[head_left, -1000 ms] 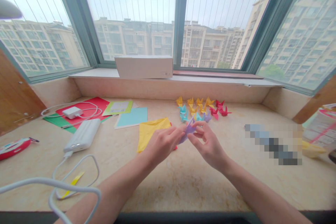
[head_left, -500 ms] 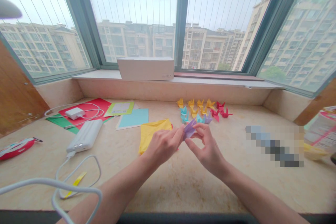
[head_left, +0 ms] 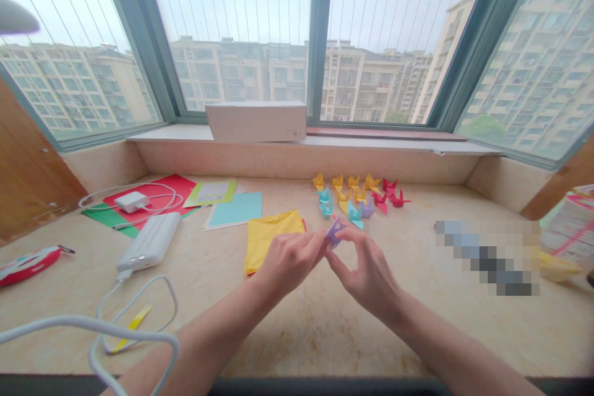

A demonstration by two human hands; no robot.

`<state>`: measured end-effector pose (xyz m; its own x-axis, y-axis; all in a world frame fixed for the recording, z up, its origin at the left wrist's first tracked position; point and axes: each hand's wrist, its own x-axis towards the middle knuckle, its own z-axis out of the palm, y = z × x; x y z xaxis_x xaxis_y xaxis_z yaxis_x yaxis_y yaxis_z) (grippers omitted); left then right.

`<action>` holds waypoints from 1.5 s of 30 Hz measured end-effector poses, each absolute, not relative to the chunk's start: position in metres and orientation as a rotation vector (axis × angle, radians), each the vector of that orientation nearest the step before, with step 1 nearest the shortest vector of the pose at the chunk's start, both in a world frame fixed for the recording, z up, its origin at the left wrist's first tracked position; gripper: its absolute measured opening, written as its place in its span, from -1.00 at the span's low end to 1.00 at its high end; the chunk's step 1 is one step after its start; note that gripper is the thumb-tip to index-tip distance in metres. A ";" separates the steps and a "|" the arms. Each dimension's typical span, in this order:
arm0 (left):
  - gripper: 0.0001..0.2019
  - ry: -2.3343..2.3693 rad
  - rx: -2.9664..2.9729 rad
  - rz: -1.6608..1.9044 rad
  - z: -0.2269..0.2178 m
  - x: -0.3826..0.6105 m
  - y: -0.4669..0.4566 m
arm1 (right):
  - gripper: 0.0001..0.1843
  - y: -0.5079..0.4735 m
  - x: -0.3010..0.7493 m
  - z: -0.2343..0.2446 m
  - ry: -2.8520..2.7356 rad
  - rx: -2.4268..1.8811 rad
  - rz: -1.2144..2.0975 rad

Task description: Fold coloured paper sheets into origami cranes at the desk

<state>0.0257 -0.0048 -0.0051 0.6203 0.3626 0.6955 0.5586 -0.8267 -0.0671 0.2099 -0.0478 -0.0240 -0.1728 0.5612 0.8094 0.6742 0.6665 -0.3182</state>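
Note:
A small folded piece of purple paper (head_left: pixel 333 232) is held up between my two hands above the counter. My left hand (head_left: pixel 293 255) grips it from the left with closed fingers. From the right, my right hand (head_left: pixel 366 260) pinches its edge with thumb and fingertips, the palm hollow. Part of the paper is hidden by the fingers. Just beyond stand several folded paper cranes in rows: yellow cranes (head_left: pixel 354 184), light blue cranes (head_left: pixel 355 213), red cranes (head_left: pixel 396 197) and a purple crane (head_left: pixel 367 208). A yellow paper stack (head_left: pixel 266 234) lies partly behind my left hand.
Left on the counter (head_left: pixel 315 340) are blue paper (head_left: pixel 239 209), red paper (head_left: pixel 162 189), a white power bank (head_left: pixel 151 240), a white cable (head_left: pixel 172 346) and a red-and-white pouch (head_left: pixel 30 265). A blurred-out object (head_left: pixel 487 258) lies right. A white box (head_left: pixel 256 122) stands on the sill.
The purple paper has turned between my fingers and now shows a smaller, narrower outline. Both hands stay in nearly the same place, with the right fingers shifted slightly left.

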 end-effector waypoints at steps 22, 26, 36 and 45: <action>-0.82 -0.830 -2.631 -0.994 0.000 0.032 -0.013 | -0.59 -0.055 0.206 -0.019 -1.888 -0.956 -0.161; -0.79 -0.874 -2.652 -1.061 -0.003 0.031 -0.011 | -0.61 -0.056 0.205 -0.017 -1.877 -0.933 -0.229; -0.82 -1.055 -2.561 -1.184 -0.013 0.033 -0.007 | -0.59 -0.051 0.207 -0.021 -1.975 -0.989 -0.315; -0.83 -1.067 -2.713 -1.268 -0.011 0.032 -0.001 | -0.54 -0.049 0.209 -0.020 -1.773 -1.033 -0.003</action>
